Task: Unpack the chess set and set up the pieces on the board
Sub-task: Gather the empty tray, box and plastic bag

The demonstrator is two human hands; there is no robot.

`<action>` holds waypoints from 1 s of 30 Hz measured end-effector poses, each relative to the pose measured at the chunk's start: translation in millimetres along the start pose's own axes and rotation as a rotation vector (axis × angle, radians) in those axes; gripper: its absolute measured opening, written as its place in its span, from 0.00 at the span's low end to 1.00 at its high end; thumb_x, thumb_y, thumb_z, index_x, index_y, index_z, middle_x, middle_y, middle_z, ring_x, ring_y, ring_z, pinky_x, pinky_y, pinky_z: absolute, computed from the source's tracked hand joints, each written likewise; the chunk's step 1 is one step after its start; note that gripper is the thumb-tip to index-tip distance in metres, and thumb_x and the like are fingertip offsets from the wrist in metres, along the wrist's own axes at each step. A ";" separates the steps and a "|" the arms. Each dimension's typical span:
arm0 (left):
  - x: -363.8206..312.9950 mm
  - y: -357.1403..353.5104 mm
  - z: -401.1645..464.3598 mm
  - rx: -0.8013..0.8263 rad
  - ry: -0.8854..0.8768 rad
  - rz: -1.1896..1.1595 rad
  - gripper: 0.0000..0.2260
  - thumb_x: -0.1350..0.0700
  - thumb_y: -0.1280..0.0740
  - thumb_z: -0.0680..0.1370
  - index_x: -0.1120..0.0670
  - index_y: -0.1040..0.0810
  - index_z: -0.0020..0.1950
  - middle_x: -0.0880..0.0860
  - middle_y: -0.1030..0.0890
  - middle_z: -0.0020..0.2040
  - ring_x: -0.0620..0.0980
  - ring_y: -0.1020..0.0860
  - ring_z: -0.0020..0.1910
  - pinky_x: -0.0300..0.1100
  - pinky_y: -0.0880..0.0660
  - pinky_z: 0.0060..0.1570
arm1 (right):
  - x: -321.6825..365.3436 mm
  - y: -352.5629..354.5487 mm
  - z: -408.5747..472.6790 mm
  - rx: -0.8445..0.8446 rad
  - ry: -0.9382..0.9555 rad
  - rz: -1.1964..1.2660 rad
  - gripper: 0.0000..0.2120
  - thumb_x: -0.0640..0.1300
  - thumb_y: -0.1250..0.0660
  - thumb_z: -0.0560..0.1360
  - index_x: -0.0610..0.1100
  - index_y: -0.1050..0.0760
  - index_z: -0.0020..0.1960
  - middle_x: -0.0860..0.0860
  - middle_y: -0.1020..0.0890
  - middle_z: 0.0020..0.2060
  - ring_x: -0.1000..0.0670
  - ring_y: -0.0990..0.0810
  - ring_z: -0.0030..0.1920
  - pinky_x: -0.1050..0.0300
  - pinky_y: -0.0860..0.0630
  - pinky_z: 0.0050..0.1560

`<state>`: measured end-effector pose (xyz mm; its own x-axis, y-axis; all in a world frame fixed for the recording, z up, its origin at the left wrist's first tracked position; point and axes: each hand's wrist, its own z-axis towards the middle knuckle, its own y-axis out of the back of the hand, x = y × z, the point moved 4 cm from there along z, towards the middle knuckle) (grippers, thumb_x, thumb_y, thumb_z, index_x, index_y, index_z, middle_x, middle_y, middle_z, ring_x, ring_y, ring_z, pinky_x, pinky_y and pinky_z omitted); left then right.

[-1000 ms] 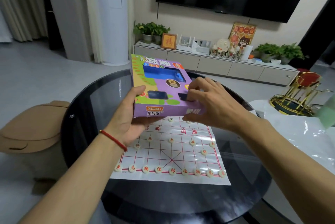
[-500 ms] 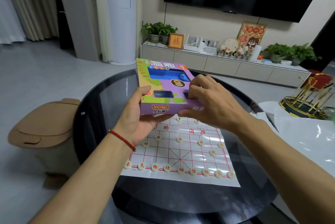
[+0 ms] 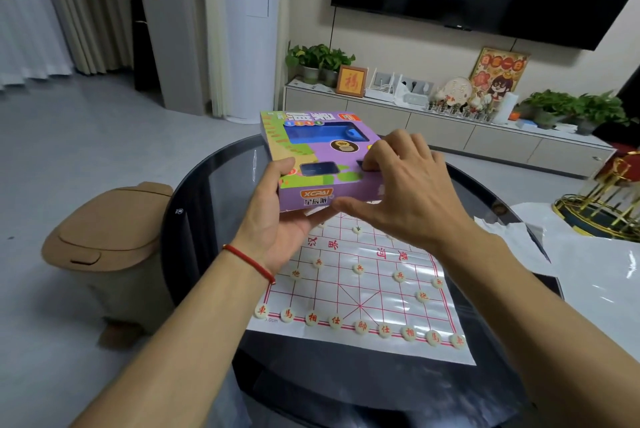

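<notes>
The right hand (image 3: 412, 192) has its fingers curled down onto the top face of the purple box (image 3: 318, 164), tips pressed at a small dark window near the box's right end, while the thumb reaches under the near edge, so the box is pinched between thumb and fingertips. The left hand (image 3: 277, 219) cradles the box from below and from its left side, thumb laid on the top face by the near left corner, palm and remaining fingers underneath; those fingers are hidden, so how tightly they curl cannot be told. The box is held in the air, roughly flat, above the far half of the paper board (image 3: 360, 289), its long axis running away from the person and slightly rightward, its short near face turned toward the camera. Both hands are on it; the right sits nearer the windows on top, the left bears the weight. Below, the round pieces (image 3: 362, 326) already stand along the near row and on the points in front of it, with a few more visible just under the box. The board lies on a dark round glass table (image 3: 214, 219) with bare glass to its left and nearer the person; a white sheet (image 3: 588, 275) covers the right side. Any setting down should probably go left, away from the placed pieces
</notes>
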<state>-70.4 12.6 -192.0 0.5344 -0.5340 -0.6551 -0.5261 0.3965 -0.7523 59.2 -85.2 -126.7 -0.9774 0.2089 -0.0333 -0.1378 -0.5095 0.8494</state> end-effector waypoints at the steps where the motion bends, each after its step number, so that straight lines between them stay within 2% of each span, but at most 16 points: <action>1: -1.4 0.8 0.2 -0.009 -0.007 -0.007 0.18 0.52 0.37 0.80 0.58 0.24 0.67 0.64 0.18 0.59 0.62 0.20 0.55 0.61 0.22 0.55 | 0.4 -2.2 -0.2 -0.003 -0.011 0.035 0.35 0.78 0.40 0.65 0.51 0.30 0.56 0.53 0.30 0.56 0.50 0.34 0.56 0.48 0.29 0.54; 6: -6.4 5.9 -0.1 -0.017 -0.012 -0.021 0.14 0.52 0.37 0.80 0.56 0.21 0.62 0.61 0.16 0.53 0.60 0.19 0.52 0.57 0.21 0.51 | 3.0 -21.3 -0.6 0.021 -0.097 0.332 0.42 0.80 0.35 0.62 0.53 0.32 0.65 0.53 0.34 0.68 0.50 0.38 0.68 0.46 0.27 0.65; 9: -8.8 8.2 -0.2 -0.018 -0.021 -0.017 0.13 0.53 0.37 0.81 0.56 0.21 0.62 0.61 0.16 0.53 0.62 0.18 0.52 0.62 0.23 0.56 | 0.9 -26.9 -1.8 0.057 -0.141 0.496 0.40 0.74 0.29 0.64 0.54 0.31 0.67 0.54 0.33 0.70 0.52 0.40 0.72 0.49 0.29 0.69; 11: -8.2 8.1 -0.8 -0.017 -0.009 -0.023 0.15 0.53 0.37 0.81 0.57 0.23 0.64 0.63 0.16 0.55 0.63 0.18 0.54 0.63 0.22 0.56 | -0.9 -25.2 -1.6 0.049 -0.166 0.517 0.38 0.69 0.26 0.64 0.54 0.31 0.68 0.55 0.31 0.71 0.52 0.37 0.73 0.51 0.29 0.68; 15: -7.0 9.2 0.4 -0.010 0.012 -0.029 0.17 0.53 0.37 0.80 0.57 0.25 0.68 0.65 0.18 0.59 0.66 0.20 0.60 0.62 0.21 0.53 | -0.4 -17.0 -0.3 -0.005 -0.191 0.514 0.34 0.64 0.22 0.63 0.53 0.28 0.64 0.57 0.22 0.64 0.51 0.25 0.65 0.48 0.22 0.59; 19: -11.4 13.0 2.5 -0.007 0.006 -0.015 0.17 0.53 0.37 0.80 0.57 0.25 0.68 0.64 0.18 0.59 0.65 0.19 0.58 0.63 0.21 0.53 | -5.8 -13.8 -4.2 -0.015 -0.228 0.574 0.31 0.58 0.20 0.63 0.52 0.26 0.61 0.57 0.18 0.60 0.52 0.21 0.58 0.50 0.19 0.53; 22: -13.4 13.0 1.9 -0.006 0.019 -0.017 0.17 0.54 0.37 0.80 0.57 0.25 0.67 0.64 0.18 0.59 0.64 0.19 0.55 0.62 0.20 0.51 | -13.1 -8.9 -6.3 -0.044 -0.209 0.540 0.32 0.58 0.20 0.63 0.51 0.25 0.62 0.55 0.18 0.58 0.53 0.20 0.52 0.61 0.23 0.47; 24: -15.8 14.7 1.3 -0.016 0.010 -0.018 0.17 0.55 0.37 0.80 0.57 0.25 0.68 0.64 0.18 0.60 0.63 0.19 0.54 0.60 0.19 0.49 | -18.6 -5.6 -6.9 -0.034 -0.223 0.548 0.35 0.61 0.22 0.62 0.53 0.27 0.67 0.60 0.20 0.54 0.59 0.20 0.45 0.68 0.27 0.43; 26: -18.9 17.7 0.6 -0.018 0.007 -0.022 0.17 0.55 0.37 0.80 0.58 0.26 0.69 0.64 0.19 0.60 0.63 0.19 0.54 0.61 0.19 0.49 | -19.4 -4.6 -6.1 0.004 -0.237 0.592 0.40 0.61 0.24 0.63 0.53 0.30 0.73 0.64 0.23 0.51 0.65 0.21 0.44 0.73 0.28 0.43; 28: -22.5 20.9 -1.5 -0.017 0.011 -0.023 0.18 0.55 0.37 0.81 0.57 0.26 0.69 0.64 0.19 0.61 0.64 0.19 0.56 0.60 0.19 0.50 | -13.4 -5.3 -3.8 0.016 -0.206 0.575 0.41 0.64 0.28 0.64 0.51 0.30 0.74 0.64 0.23 0.51 0.61 0.20 0.44 0.72 0.26 0.46; 30: -27.7 27.2 -3.4 -0.018 0.011 -0.013 0.18 0.54 0.37 0.81 0.57 0.26 0.70 0.64 0.19 0.61 0.63 0.19 0.57 0.60 0.19 0.50 | -3.7 -6.6 -1.0 -0.013 -0.177 0.558 0.41 0.65 0.31 0.63 0.50 0.28 0.73 0.63 0.22 0.48 0.56 0.20 0.44 0.65 0.23 0.47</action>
<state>-101.8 35.6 -194.1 0.5341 -0.5468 -0.6448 -0.5314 0.3761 -0.7591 63.6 -83.4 -132.7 -0.8612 0.0415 0.5066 0.3872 -0.5920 0.7068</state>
